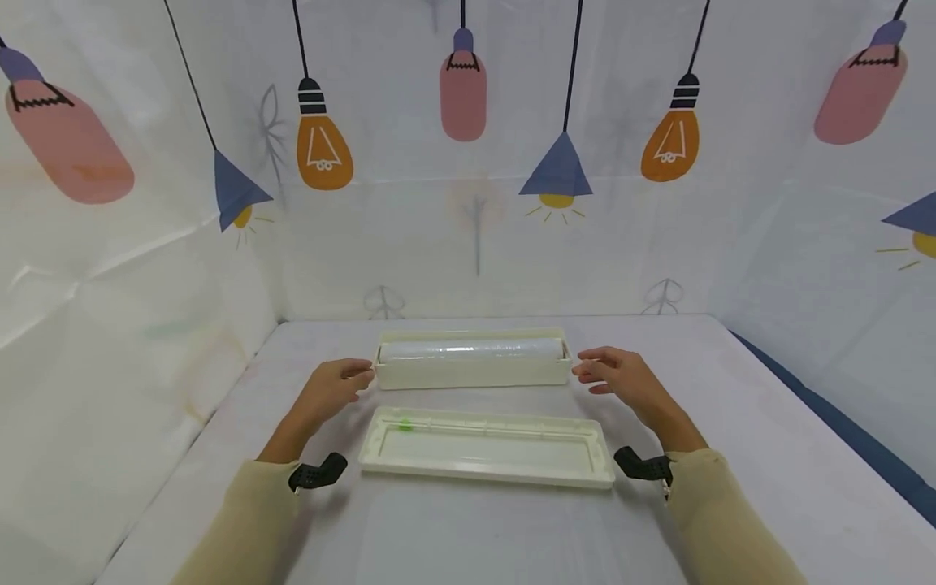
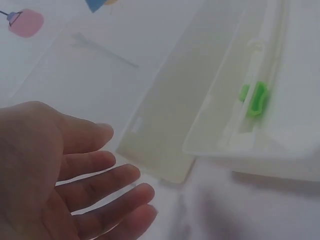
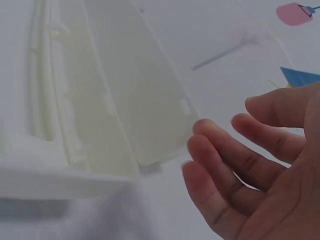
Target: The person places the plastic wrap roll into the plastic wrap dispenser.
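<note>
A cream plastic box [image 1: 471, 375] lies lengthwise on the table, a roll of clear cling film [image 1: 471, 349] inside it. In front of it, nearer to me, the long cream lid [image 1: 486, 470] lies with its hollow side up. A small green slider [image 2: 257, 99] sits on a rail along the lid. My left hand [image 1: 332, 392] is beside the box's left end, fingers relaxed and holding nothing. At the opposite end my right hand [image 1: 627, 380] hovers with loosely bent fingers, also holding nothing. Both wrist views show a small gap between fingertips and box.
A white cloth covers the table [image 1: 468, 536]. White sheets printed with lamps and bulbs hang as a wall [image 1: 409, 244] behind it and at both sides. Black wrist straps [image 1: 319, 473] show at the cuffs of beige sleeves.
</note>
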The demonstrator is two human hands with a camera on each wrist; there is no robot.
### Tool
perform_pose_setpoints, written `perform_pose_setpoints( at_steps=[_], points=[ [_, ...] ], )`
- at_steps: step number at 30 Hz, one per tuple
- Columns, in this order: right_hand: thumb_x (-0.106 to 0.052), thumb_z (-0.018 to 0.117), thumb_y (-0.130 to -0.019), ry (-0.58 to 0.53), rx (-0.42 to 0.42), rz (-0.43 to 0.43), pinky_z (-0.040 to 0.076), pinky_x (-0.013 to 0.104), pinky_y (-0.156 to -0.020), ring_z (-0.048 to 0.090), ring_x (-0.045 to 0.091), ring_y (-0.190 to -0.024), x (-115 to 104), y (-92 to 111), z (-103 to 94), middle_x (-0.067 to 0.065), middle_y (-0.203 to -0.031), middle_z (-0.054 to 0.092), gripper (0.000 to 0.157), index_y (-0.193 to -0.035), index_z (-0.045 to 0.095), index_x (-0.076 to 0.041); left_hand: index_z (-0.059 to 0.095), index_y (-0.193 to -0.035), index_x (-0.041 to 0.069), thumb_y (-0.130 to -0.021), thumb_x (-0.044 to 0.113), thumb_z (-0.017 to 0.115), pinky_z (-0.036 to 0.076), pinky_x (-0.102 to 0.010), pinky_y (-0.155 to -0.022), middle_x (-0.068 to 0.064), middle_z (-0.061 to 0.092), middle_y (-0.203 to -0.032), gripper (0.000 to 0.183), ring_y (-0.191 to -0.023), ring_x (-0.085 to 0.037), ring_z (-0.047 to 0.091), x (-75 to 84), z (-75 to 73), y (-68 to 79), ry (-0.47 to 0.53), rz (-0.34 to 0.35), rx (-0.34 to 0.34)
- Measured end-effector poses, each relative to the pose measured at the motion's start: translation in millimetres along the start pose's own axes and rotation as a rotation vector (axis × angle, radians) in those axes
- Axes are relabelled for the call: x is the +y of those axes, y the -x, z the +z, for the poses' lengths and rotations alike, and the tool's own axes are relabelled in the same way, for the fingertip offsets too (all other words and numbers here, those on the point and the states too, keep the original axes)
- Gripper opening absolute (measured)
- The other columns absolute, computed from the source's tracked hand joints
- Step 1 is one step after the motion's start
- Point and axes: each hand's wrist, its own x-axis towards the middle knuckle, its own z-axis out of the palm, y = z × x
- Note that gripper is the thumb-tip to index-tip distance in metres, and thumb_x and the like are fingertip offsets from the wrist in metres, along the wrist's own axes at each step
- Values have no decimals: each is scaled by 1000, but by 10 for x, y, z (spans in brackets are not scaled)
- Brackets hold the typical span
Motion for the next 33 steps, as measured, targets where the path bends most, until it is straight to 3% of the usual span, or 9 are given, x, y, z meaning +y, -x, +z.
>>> perform_pose_setpoints(
  at_steps=[6,12,18,22,27,33],
  points=[
    [-24,54,-105,26,-50,38,56,43,-90,64,31,-110,61,168,15,19,-120,67,45,-140,51,4,58,-138,1,-102,30,58,54,-46,-88,-19,63,-130,46,-105,-31,66,-5,27,178,-37,-31,-33],
    [-28,56,-105,37,-24,40,58,39,-85,68,29,-105,180,307,70,17,-117,69,48,-139,50,6,58,-136,-3,-102,25,59,56,-41,-87,-16,66,-125,43,-106,-27,66,-78,91,311,76,-54,-67],
    [-21,55,-104,32,-59,37,58,41,-82,67,30,-103,173,360,2,18,-115,69,42,-136,53,7,60,-134,-1,-100,24,63,56,-40,-84,-13,68,-120,43,-98,-23,68,-114,138,354,120,-54,-79],
    [-21,56,-103,23,-120,89,58,41,-81,66,28,-105,177,399,-40,15,-114,69,43,-136,53,7,60,-135,2,-99,28,64,55,-40,-86,-11,66,-122,45,-97,-21,66,-109,133,383,107,-60,-132],
    [-20,58,-102,32,-150,127,58,39,-78,65,26,-101,204,432,-72,13,-114,68,42,-135,54,7,56,-139,0,-99,31,65,54,-39,-85,-13,64,-124,52,-98,-21,65,-99,81,412,113,-21,-215],
    [-29,63,-100,77,-206,169,56,37,-76,65,24,-97,250,449,-94,10,-110,69,45,-131,59,3,55,-140,-1,-95,30,70,53,-35,-81,-16,61,-130,57,-104,-22,63,-167,74,428,97,-3,-272]
  ],
)
